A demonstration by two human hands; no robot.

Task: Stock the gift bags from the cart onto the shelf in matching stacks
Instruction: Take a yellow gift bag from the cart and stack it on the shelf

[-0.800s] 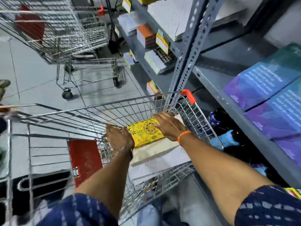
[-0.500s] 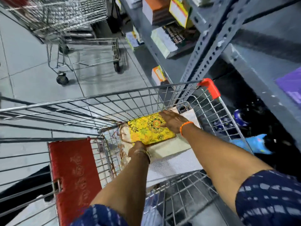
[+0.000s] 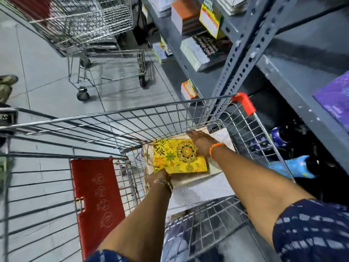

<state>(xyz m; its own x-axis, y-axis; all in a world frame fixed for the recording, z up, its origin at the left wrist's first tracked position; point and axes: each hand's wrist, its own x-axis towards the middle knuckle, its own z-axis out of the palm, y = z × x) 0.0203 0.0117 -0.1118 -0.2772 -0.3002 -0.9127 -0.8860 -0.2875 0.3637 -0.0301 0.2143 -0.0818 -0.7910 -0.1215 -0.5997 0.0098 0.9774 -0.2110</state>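
Observation:
A yellow gift bag [image 3: 177,156] with a mandala print lies flat on top of a pile in the wire cart [image 3: 188,106]. Beneath it are a cream bag [image 3: 188,179] and white textured bags [image 3: 204,190]. My left hand [image 3: 159,176] grips the yellow bag's near edge. My right hand [image 3: 201,143] holds its far right edge, palm down, an orange band on the wrist. The grey metal shelf [image 3: 294,86] stands just right of the cart, with purple gift bags [image 3: 336,99] lying on it.
The cart's red child-seat flap [image 3: 96,201] is at lower left. A second wire cart [image 3: 85,27] stands ahead on the tiled floor. Stacked books and boxes [image 3: 196,52] fill the shelves further along. Blue printed items [image 3: 294,167] lie under the shelf. Someone's shoe [image 3: 7,80] shows at far left.
My left hand has slid from the yellow bag's left side to its near edge. My right hand stays at its far right edge. The view has tilted down and closer.

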